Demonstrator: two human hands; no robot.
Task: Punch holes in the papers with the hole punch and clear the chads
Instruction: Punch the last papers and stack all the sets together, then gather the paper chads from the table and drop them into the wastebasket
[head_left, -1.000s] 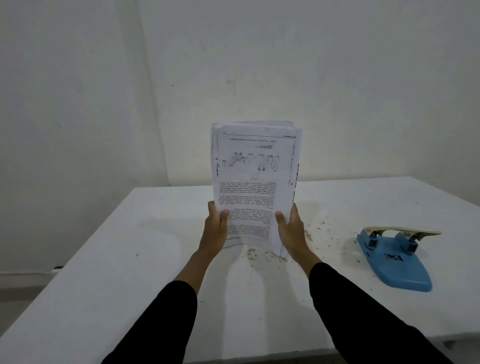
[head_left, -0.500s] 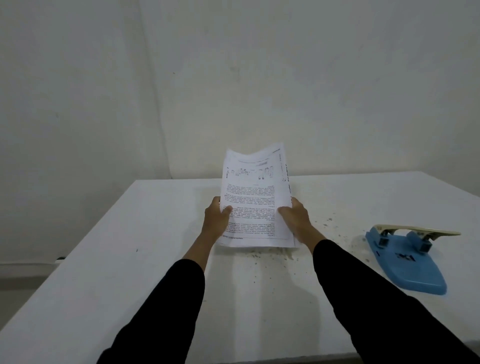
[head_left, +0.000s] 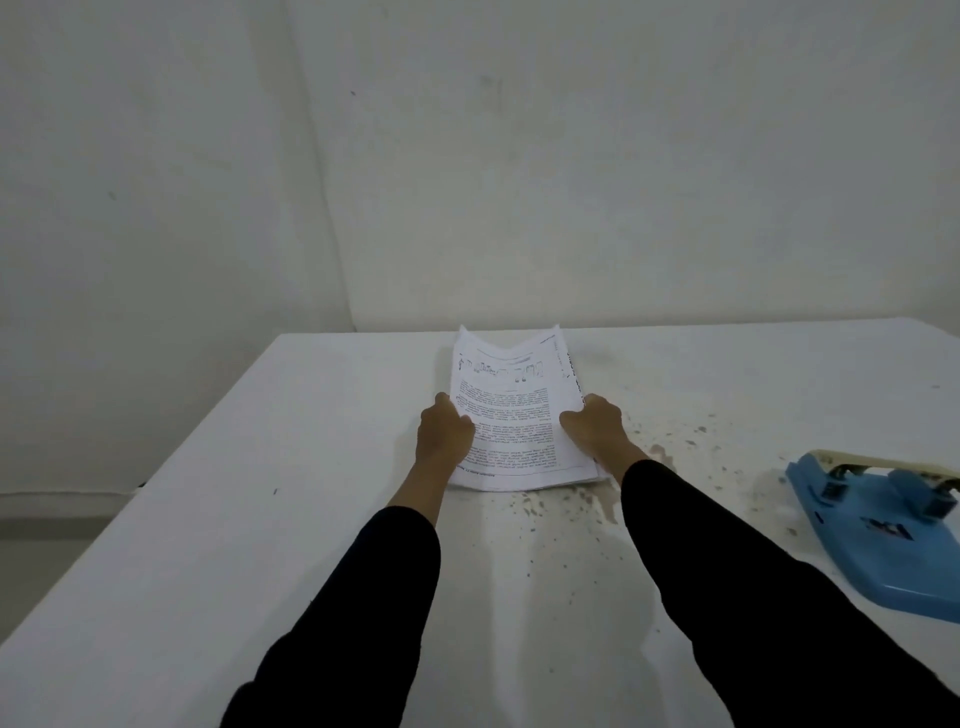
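Observation:
A stack of printed papers (head_left: 511, 410) lies almost flat on the white table (head_left: 270, 467), its far edge slightly buckled. My left hand (head_left: 445, 428) grips the stack's left edge and my right hand (head_left: 595, 428) grips its right edge. A blue hole punch (head_left: 883, 540) with a cream lever sits at the right, apart from both hands. Small dark chads (head_left: 550, 506) are scattered on the table just in front of the papers and to their right.
The table's left edge runs diagonally toward the near left corner. A white wall stands directly behind the table's far edge. More chads (head_left: 691, 436) speckle the surface between the papers and the punch.
The paper stack went from standing upright in both hands to lying nearly flat on the table. Both hands lowered and moved forward with it.

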